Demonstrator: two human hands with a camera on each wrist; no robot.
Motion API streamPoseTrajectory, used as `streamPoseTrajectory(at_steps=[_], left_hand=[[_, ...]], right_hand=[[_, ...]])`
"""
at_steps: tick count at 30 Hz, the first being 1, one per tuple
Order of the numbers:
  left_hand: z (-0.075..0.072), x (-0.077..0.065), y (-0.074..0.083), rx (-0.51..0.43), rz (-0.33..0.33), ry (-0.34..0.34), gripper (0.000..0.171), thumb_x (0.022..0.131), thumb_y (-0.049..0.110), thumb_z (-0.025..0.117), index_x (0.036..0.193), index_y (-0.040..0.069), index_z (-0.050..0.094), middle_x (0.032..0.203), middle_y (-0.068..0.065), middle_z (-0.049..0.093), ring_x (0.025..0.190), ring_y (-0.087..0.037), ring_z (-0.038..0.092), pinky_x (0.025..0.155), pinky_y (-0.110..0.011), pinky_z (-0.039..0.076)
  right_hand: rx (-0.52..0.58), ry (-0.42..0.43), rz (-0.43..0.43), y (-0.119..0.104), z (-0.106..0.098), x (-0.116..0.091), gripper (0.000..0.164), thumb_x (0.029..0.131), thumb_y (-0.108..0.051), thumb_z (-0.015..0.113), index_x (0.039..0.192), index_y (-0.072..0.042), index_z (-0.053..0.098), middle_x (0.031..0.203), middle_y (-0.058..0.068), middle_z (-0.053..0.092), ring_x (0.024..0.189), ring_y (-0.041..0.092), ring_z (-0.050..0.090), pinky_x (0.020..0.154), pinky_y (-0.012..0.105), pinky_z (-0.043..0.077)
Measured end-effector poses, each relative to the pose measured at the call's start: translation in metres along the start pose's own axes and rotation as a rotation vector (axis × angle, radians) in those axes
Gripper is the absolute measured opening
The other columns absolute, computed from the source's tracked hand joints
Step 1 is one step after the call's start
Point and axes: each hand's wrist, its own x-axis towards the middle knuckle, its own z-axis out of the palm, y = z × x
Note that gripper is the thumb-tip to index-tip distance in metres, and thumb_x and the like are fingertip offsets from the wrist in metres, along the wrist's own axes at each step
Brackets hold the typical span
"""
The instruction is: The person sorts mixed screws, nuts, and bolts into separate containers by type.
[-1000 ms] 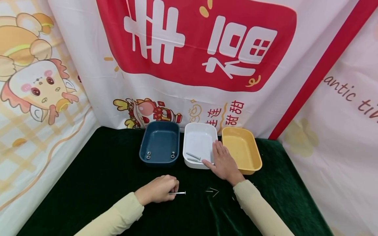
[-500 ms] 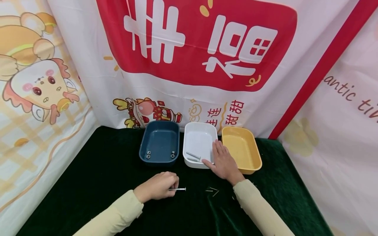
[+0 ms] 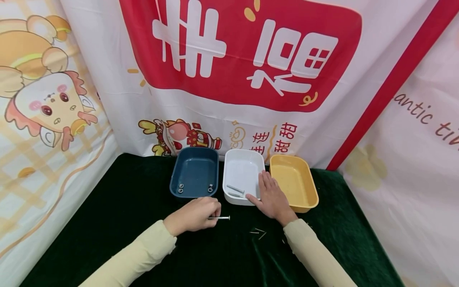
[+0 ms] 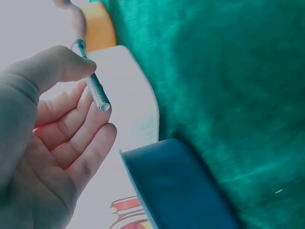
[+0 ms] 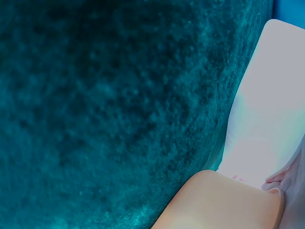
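Between thumb and fingers my left hand [image 3: 195, 214] pinches a silver bolt [image 3: 219, 218], just in front of the blue tray. The left wrist view shows the bolt's threaded end [image 4: 99, 98] sticking out past the thumb. My right hand [image 3: 271, 198] lies with straight fingers on the right rim of the white tray [image 3: 244, 159], beside the yellow tray. Inside the white tray lie a few bolts [image 3: 235, 189] near its front. Several nuts [image 3: 181, 188] sit in the front corners of the blue tray [image 3: 195, 161].
The yellow tray [image 3: 292, 175] stands at the right end of the row. A few thin screws or nails [image 3: 259, 232] lie on the green velvet cloth [image 3: 215, 263] in front of the right hand. A printed curtain [image 3: 229, 99] hangs directly behind the trays.
My left hand has moved forward, towards the trays, carrying the bolt. The right hand stays on the white tray's rim.
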Motion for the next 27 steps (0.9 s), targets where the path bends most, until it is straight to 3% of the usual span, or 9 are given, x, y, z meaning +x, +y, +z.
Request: streamPoseTrajectory(at_steps=[15,27], left_hand=[[-0.044,0.019,0.017,0.090,0.042,0.100,0.007,0.094,0.014,0.076,0.090,0.017,0.071,0.086,0.007,0.062,0.075,-0.008,0.053,0.067,-0.024,0.048],[-0.058,0.046,0.010,0.139,0.015,0.155,0.005,0.095,0.014,0.075,0.092,0.014,0.071,0.089,0.003,0.063,0.077,-0.012,0.053,0.067,-0.026,0.049]], right_hand=[[-0.017,-0.005,0.005,-0.001,0.001,-0.001,0.106,0.100,-0.079,0.035,0.169,-0.003,0.013,0.179,0.017,0.011,0.167,0.034,0.011,0.135,0.054,0.017],[-0.022,-0.011,-0.001,0.001,0.000,0.000,0.106,0.101,-0.080,0.033,0.169,-0.002,0.012,0.179,0.018,0.011,0.167,0.035,0.009,0.134,0.055,0.017]])
